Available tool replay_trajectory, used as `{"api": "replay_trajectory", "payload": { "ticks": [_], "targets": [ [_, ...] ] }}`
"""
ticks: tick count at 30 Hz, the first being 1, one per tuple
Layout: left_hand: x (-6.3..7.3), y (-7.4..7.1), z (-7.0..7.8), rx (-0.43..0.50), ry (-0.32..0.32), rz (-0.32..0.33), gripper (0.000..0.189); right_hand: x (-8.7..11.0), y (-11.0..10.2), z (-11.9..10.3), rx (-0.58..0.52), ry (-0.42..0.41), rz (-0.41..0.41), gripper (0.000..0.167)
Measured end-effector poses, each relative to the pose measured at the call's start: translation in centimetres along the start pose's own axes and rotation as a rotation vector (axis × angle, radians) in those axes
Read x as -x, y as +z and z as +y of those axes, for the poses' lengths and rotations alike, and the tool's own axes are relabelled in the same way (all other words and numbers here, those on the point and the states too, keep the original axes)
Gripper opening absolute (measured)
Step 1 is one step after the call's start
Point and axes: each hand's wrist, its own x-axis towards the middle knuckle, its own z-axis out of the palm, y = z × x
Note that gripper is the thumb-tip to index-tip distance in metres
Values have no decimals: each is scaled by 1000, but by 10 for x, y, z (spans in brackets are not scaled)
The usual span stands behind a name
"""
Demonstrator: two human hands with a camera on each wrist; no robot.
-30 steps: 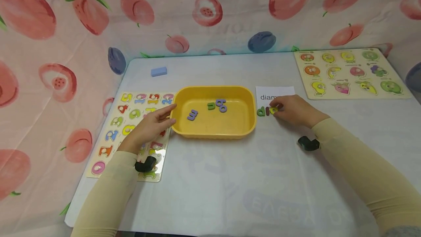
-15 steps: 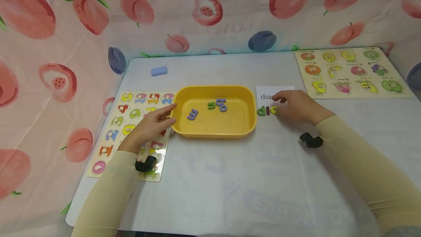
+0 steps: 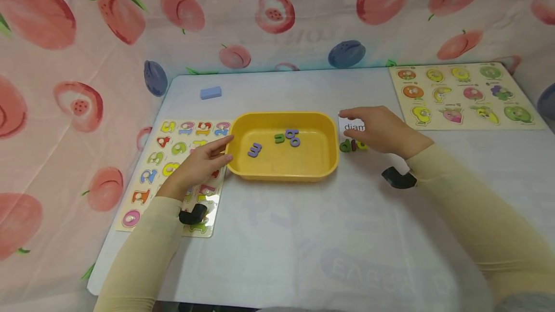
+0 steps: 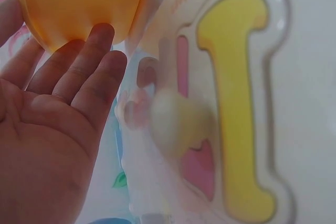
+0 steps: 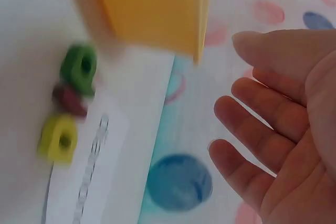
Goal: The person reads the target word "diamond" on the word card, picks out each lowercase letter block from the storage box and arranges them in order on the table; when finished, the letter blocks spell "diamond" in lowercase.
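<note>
1. Pink fruit-printed cloth (image 3: 217, 18) backed the white surface (image 3: 269, 249).
2. Left hand (image 3: 197, 170), fingers extended, touched the yellow plastic tray (image 3: 282, 163) mid-surface.
3. Right hand (image 3: 382, 130), fingers apart, hung empty near green, maroon and yellow letters (image 5: 69, 101).

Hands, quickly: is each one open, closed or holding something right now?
Left hand: open, fingers touching the yellow plastic tray.
Right hand: open, holding nothing, above the white word card.

Long beige slvs (image 3: 138, 254), wrinkled; sm blk wrist cams (image 3: 192, 214).
</note>
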Motion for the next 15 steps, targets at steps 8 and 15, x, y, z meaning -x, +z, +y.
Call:
{"api": "replay_trajectory", "payload": {
  "ticks": [8,15],
  "targets": [
    [-1,0,-1,3,2,1,60,-16,26,-35,-16,-156,-12,51],
    [0,0,1,2,-10,3,59,-32,52,-64,-43,-284,-4,45]
  ]
}}
